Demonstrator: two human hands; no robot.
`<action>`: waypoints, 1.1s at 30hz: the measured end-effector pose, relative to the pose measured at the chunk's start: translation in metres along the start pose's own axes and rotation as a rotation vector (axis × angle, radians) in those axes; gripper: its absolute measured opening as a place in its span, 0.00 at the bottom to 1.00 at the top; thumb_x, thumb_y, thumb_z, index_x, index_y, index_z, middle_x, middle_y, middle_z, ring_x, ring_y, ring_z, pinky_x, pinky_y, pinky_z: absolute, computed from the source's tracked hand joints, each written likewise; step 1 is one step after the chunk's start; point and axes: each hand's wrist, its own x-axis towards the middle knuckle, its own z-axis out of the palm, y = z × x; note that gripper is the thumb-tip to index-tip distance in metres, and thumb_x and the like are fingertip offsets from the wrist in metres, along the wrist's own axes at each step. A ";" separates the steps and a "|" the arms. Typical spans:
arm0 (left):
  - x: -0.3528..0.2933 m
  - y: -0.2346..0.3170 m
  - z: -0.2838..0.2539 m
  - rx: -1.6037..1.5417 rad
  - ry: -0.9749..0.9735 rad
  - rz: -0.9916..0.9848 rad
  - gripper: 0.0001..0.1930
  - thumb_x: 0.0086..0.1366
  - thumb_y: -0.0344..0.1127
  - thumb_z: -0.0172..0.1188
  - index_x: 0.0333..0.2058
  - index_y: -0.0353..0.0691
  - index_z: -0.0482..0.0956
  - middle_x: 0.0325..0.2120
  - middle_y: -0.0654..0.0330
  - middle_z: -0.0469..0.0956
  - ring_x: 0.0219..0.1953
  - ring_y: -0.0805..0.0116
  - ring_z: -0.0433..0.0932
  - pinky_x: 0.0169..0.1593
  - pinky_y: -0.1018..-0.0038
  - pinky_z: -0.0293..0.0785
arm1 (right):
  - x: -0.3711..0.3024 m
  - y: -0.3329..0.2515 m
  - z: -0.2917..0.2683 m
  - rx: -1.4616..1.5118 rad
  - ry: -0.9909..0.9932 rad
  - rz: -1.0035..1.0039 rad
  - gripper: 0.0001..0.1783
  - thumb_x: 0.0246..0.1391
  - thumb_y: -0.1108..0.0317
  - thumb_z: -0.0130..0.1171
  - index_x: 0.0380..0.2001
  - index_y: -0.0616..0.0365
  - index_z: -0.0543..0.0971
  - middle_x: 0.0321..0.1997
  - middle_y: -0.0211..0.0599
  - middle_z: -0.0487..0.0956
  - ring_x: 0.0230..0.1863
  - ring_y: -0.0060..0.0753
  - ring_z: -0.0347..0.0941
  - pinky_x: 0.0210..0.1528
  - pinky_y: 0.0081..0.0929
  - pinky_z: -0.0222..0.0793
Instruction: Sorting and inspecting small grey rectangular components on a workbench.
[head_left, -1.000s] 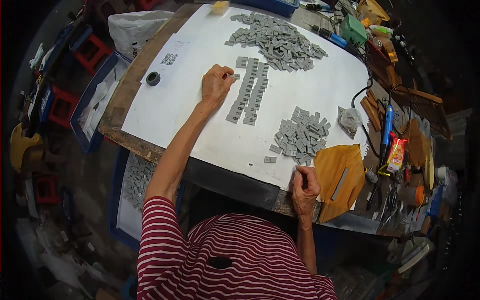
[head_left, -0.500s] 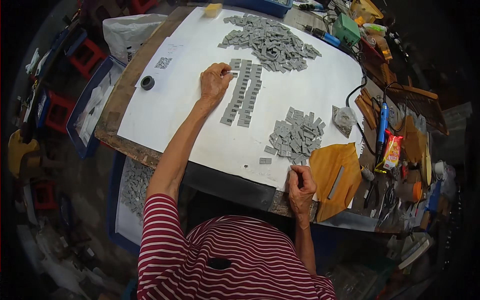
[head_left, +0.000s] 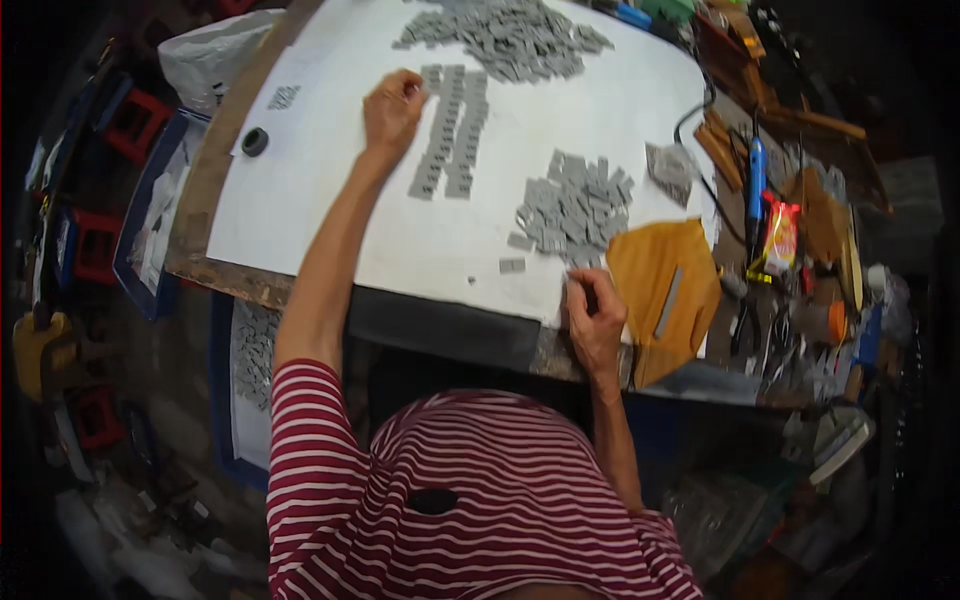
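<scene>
My left hand [head_left: 392,112] is at the left side of the far end of two long rows of small grey rectangular pieces [head_left: 448,130], each with a dark mark. Its fingertips are pinched together beside the row; what they hold, if anything, is blurred. Close to the table's near edge rests my right hand [head_left: 597,318], fingers curled with thumb and forefinger together; nothing in them can be made out. Just beyond it lies a smaller heap of grey pieces [head_left: 575,205], with a single grey piece [head_left: 512,265] apart at its near left.
A large heap of grey pieces [head_left: 510,40] spreads at the far side of the white sheet [head_left: 320,190]. An orange-brown envelope [head_left: 640,270] with a grey strip [head_left: 669,302] lies right of my right hand. Tape roll [head_left: 255,142] at left; blue pen-shaped tool [head_left: 757,178] at right.
The whole view has shifted, so the table sits higher and slightly left in the picture. Both hands keep about the same places relative to the rows and heap.
</scene>
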 end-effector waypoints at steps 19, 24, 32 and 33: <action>-0.152 0.156 -0.030 0.026 -0.528 0.199 0.08 0.48 0.28 0.60 0.29 0.39 0.74 0.26 0.58 0.71 0.32 0.59 0.70 0.34 0.66 0.62 | -0.002 0.002 -0.001 0.052 0.038 -0.048 0.04 0.49 0.79 0.53 0.30 0.67 0.73 0.25 0.31 0.70 0.26 0.19 0.64 0.28 0.16 0.61; -0.160 0.159 -0.019 0.089 -0.502 0.224 0.07 0.48 0.27 0.60 0.28 0.39 0.74 0.27 0.59 0.70 0.32 0.60 0.70 0.35 0.67 0.62 | -0.006 0.001 -0.005 0.101 0.108 -0.093 0.05 0.47 0.81 0.52 0.30 0.66 0.73 0.25 0.32 0.69 0.23 0.19 0.64 0.25 0.15 0.60; -0.155 0.161 -0.019 0.037 -0.542 0.184 0.08 0.45 0.22 0.58 0.27 0.37 0.71 0.25 0.55 0.70 0.31 0.55 0.70 0.34 0.66 0.63 | -0.011 -0.016 -0.020 0.119 0.141 -0.186 0.08 0.42 0.85 0.52 0.29 0.66 0.72 0.22 0.37 0.68 0.19 0.26 0.64 0.21 0.19 0.60; -0.154 0.162 -0.020 0.045 -0.573 0.163 0.08 0.45 0.21 0.57 0.27 0.37 0.71 0.25 0.55 0.70 0.31 0.55 0.70 0.34 0.66 0.63 | -0.013 -0.019 -0.026 0.104 0.144 -0.181 0.08 0.41 0.85 0.52 0.29 0.66 0.72 0.22 0.37 0.68 0.20 0.26 0.65 0.21 0.19 0.60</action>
